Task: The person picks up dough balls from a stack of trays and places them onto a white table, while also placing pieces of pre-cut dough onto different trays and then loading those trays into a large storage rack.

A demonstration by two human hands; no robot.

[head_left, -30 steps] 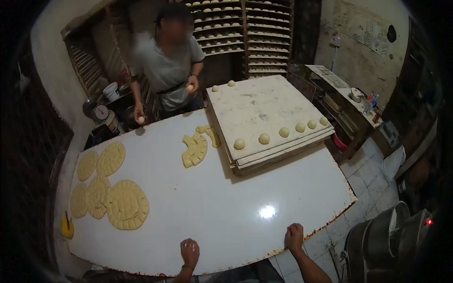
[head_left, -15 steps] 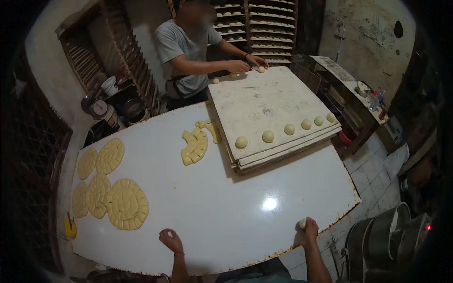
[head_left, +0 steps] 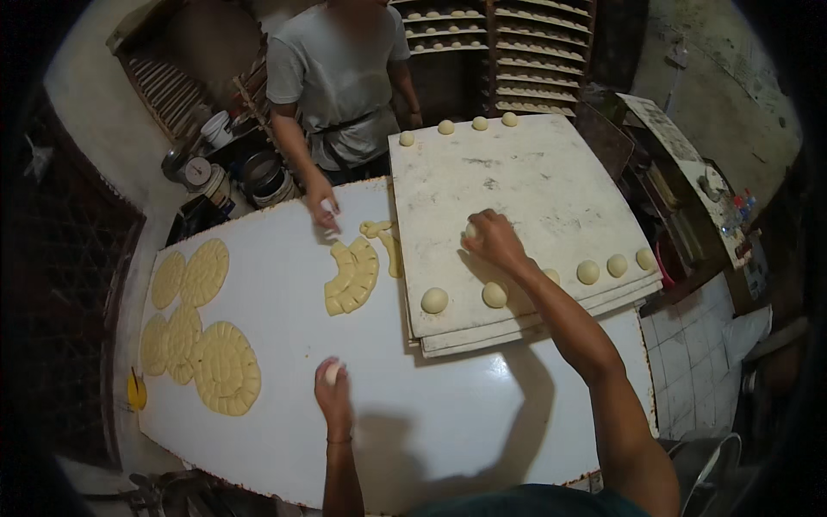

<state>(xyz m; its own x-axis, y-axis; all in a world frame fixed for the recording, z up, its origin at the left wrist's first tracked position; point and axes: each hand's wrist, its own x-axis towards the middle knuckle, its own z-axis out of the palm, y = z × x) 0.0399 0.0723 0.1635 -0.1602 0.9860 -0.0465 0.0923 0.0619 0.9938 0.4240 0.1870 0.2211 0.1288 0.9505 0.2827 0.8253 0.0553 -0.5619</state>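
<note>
My right hand (head_left: 498,241) reaches over the floury boards (head_left: 551,181), gripping a dough ball (head_left: 471,231) near their middle. Rows of round dough balls (head_left: 435,300) line the near and far edges. Low on the white tabletop (head_left: 448,414), my left hand (head_left: 334,396) has a small pale dough ball (head_left: 332,374) in its fingers. Left of the boards lie a curved piece of segmented dough (head_left: 353,280) and some thinner scraps. Several flat, scored dough rounds (head_left: 226,370) cover the table's left side.
A co-worker (head_left: 336,95) stands across the table, a hand (head_left: 323,207) low by its far edge. Racks (head_left: 538,52) of dough stand behind. A side shelf (head_left: 706,185) is at right, metal pans (head_left: 263,177) and a scale (head_left: 198,171) at left.
My right arm has swung forward from the near edge onto the boards. My left hand moved up the table. The co-worker's hands left the boards, where more balls now sit along the back.
</note>
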